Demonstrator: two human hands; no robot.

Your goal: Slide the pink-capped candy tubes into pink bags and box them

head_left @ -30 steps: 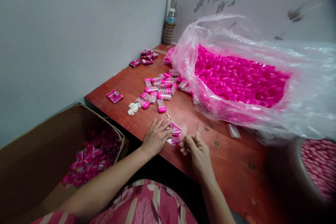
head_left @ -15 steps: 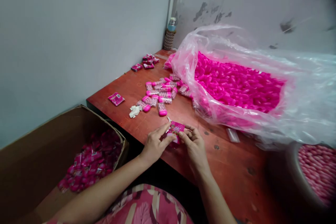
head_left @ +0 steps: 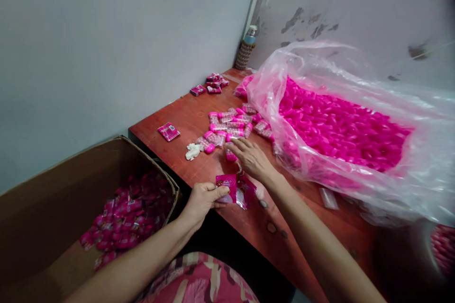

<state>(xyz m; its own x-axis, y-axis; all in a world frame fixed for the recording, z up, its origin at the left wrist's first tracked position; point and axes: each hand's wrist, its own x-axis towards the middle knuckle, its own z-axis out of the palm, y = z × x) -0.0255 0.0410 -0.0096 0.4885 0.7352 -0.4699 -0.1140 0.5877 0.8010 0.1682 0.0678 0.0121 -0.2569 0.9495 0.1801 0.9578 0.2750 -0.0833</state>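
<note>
My left hand (head_left: 204,202) pinches a pink printed packet (head_left: 226,185) between thumb and fingers, over the table's near edge. Just right of it is a second pink, shiny packet piece (head_left: 246,192); whether the two are joined I cannot tell. My right hand (head_left: 253,158) reaches out with extended fingers over a clear tube with a pink cap (head_left: 231,155), which its fingertips partly cover. Whether they touch it is unclear. Beyond lie several more clear tubes (head_left: 234,131), pink-capped and filled with small pale pink balls.
A crumpled white scrap (head_left: 194,151) and a flat pink packet (head_left: 168,131) lie on the red table (head_left: 156,120). A cardboard box (head_left: 64,165) of pink packets stands left. A plastic bag (head_left: 265,87) of pink caps fills the right. A bottle (head_left: 245,49) stands behind.
My right hand has let go of the packet and moved up to the tubes. My left hand still holds the packet. The view has shifted slightly left.
</note>
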